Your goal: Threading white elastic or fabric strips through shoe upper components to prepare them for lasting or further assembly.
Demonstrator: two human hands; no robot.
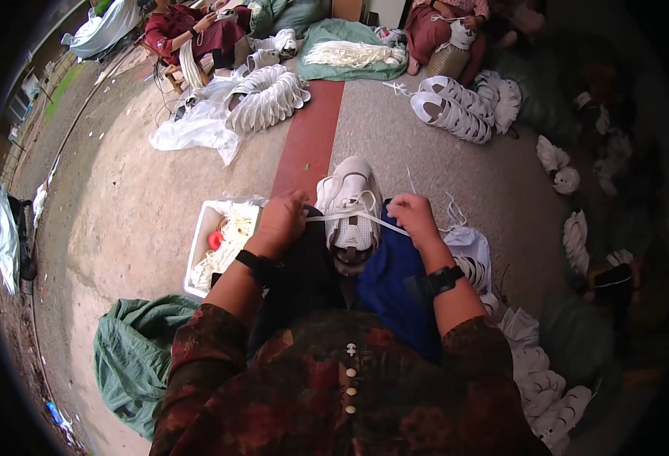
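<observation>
A white sneaker rests between my knees, its toe pointing away from me. White shoelace runs across the sneaker's upper, with a small loop above it, and stretches out to both sides. At the left, my left hand is closed on one end of the lace. My right hand pinches the other end beside the sneaker, over blue cloth on my lap. Each wrist wears a dark band. How far the lace is threaded through the eyelets is too small to tell.
Left of my knee stands a white bin of laces with a red round object. Green cloth lies nearer. White shoes pile up at right; shoe uppers lie ahead. Two people sit beyond, handling shoes.
</observation>
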